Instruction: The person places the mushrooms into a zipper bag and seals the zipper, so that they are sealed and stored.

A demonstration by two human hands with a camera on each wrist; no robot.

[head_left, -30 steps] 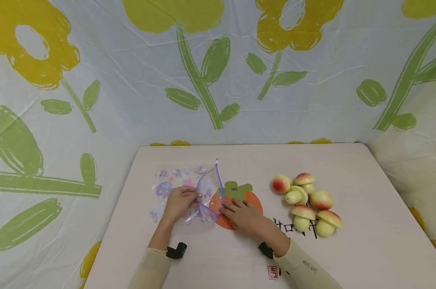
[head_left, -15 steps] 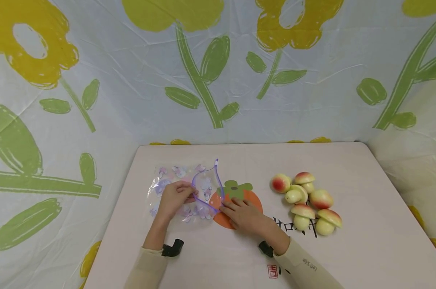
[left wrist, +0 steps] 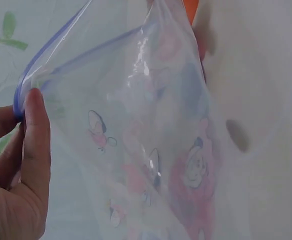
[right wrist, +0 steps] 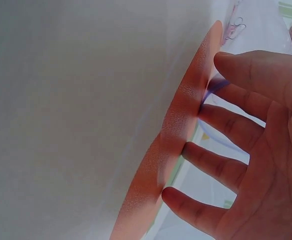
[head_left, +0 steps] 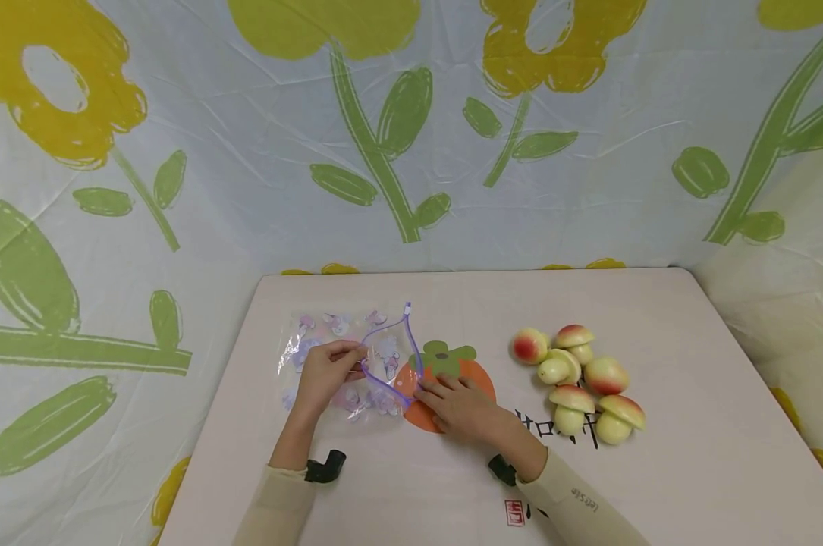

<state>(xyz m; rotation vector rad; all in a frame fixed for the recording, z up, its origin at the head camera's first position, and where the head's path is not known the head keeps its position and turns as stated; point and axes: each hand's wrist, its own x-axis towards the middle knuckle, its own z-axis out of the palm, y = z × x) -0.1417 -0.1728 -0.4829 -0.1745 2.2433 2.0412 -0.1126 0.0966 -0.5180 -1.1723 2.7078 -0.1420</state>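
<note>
A clear zip bag (head_left: 336,326) printed with pink and purple figures lies on the left half of the table, its purple-edged mouth gaping toward the right. My left hand (head_left: 325,375) pinches the upper lip of that mouth between thumb and fingers; the left wrist view shows the lip (left wrist: 23,95) lifted. With spread, fairly straight fingers, my right hand (head_left: 464,409) presses on the table print, its fingertips touching the mouth's lower edge. In the right wrist view the fingers (right wrist: 226,167) rest on the orange print (right wrist: 178,120).
Right of my right hand sits a group of toy mushrooms (head_left: 614,419) and round red-and-yellow pieces (head_left: 530,346). The pink table (head_left: 411,485) carries a persimmon print (head_left: 479,375) and black lettering. A flowered cloth (head_left: 268,189) hangs behind and at both sides.
My left hand has moved a little left and up with the bag's lip, so the mouth gapes wider. The right hand has stayed in place.
</note>
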